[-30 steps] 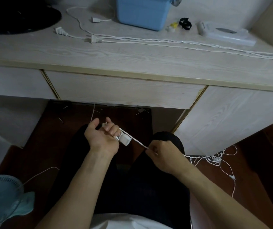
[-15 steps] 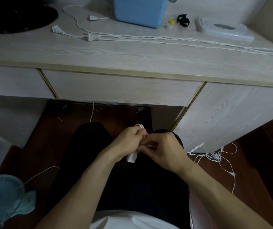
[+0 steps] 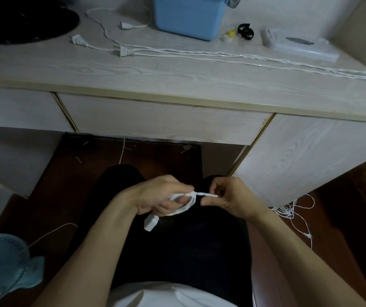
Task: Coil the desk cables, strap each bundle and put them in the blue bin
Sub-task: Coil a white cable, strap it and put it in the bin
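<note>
Over my lap, my left hand [image 3: 157, 197] grips a small loop of white cable [image 3: 187, 203], and its white plug [image 3: 150, 222] hangs below the fingers. My right hand [image 3: 226, 196] pinches the same cable's strand just right of the loop. The rest of this cable lies tangled on the floor [image 3: 288, 210] at the right. Several other white cables [image 3: 199, 53] with plugs stretch across the desk top. The blue bin [image 3: 188, 16] stands at the back of the desk. A black strap [image 3: 245, 31] lies to the bin's right.
The pale wood desk [image 3: 177, 85] has a drawer front and a cabinet door at the right. A dark round object [image 3: 22, 21] sits at the desk's back left. A flat white box [image 3: 299, 44] lies at the back right. A teal fan [image 3: 2, 260] stands on the floor, lower left.
The hands came together from a stretched strand, then parted slightly. A loop of cable now sits round my left hand's fingers, and the plug hangs below it.
</note>
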Demonstrator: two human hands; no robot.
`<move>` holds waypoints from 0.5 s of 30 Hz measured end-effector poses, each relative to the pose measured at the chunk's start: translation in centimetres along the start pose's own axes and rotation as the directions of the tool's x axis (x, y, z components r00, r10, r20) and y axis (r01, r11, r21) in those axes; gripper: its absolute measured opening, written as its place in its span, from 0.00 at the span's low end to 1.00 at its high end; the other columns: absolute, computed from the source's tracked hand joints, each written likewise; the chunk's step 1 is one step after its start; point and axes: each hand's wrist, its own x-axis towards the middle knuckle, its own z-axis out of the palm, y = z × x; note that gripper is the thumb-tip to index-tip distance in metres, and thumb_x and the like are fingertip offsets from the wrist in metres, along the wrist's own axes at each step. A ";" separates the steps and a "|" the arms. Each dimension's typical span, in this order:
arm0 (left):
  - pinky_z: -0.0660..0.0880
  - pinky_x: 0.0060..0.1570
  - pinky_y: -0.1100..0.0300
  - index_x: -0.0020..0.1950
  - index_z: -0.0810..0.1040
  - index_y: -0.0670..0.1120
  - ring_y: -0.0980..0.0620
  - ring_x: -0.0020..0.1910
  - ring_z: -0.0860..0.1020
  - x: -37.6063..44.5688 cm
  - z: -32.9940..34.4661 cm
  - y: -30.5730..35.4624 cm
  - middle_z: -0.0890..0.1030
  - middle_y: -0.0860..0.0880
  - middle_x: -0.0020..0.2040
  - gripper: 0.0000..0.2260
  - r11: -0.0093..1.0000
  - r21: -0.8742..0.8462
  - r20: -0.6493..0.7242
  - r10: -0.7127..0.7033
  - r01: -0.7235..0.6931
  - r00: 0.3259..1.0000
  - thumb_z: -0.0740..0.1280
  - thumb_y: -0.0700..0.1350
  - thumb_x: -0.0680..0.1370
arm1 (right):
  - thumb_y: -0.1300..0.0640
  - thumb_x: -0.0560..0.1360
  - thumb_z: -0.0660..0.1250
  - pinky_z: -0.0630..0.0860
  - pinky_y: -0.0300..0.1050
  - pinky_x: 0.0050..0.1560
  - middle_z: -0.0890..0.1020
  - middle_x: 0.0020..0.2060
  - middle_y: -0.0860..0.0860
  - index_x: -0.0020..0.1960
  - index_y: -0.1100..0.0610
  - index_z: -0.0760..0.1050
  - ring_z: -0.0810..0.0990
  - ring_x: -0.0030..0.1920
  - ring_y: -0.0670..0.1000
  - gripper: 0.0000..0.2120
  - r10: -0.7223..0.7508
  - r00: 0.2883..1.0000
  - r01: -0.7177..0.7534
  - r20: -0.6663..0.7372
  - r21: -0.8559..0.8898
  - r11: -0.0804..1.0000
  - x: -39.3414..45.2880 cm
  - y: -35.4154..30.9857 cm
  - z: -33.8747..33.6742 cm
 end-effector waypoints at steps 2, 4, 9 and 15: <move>0.53 0.19 0.66 0.30 0.68 0.47 0.57 0.17 0.55 -0.5 -1.1 0.0 0.60 0.52 0.21 0.18 0.956 -0.257 -0.079 0.123 -0.139 0.989 0.61 0.51 0.79 | 0.37 0.71 0.68 0.65 0.34 0.28 0.76 0.26 0.44 0.36 0.50 0.74 0.72 0.27 0.43 0.17 0.080 0.985 -0.093 -0.151 -0.083 0.992 0.1 1.9 -0.5; 0.58 0.18 0.65 0.28 0.65 0.48 0.56 0.17 0.59 -0.8 -2.1 0.2 0.61 0.51 0.21 0.19 0.842 -0.474 -0.219 0.170 -0.258 0.961 0.61 0.52 0.77 | 0.33 0.73 0.60 0.65 0.38 0.29 0.77 0.29 0.49 0.36 0.53 0.75 0.75 0.30 0.49 0.23 0.161 0.952 -0.205 -0.261 -0.149 0.967 0.3 3.8 -0.9; 0.64 0.26 0.60 0.31 0.69 0.46 0.51 0.24 0.64 -1.4 -3.8 -0.3 0.65 0.47 0.29 0.18 0.736 -0.526 -0.401 0.228 -0.426 0.887 0.55 0.51 0.79 | 0.44 0.78 0.66 0.67 0.36 0.29 0.77 0.30 0.49 0.37 0.54 0.75 0.76 0.32 0.49 0.17 0.213 0.936 -0.273 -0.281 -0.197 0.942 0.0 4.7 -1.3; 0.76 0.38 0.59 0.49 0.74 0.37 0.49 0.35 0.75 -0.9 -2.1 -1.8 0.77 0.44 0.37 0.10 0.763 -0.426 -0.413 0.315 -0.487 0.854 0.59 0.43 0.78 | 0.42 0.76 0.70 0.68 0.34 0.31 0.74 0.27 0.45 0.39 0.53 0.76 0.72 0.28 0.42 0.16 0.144 0.871 -0.152 -0.470 0.021 0.988 0.0 -0.7 -1.3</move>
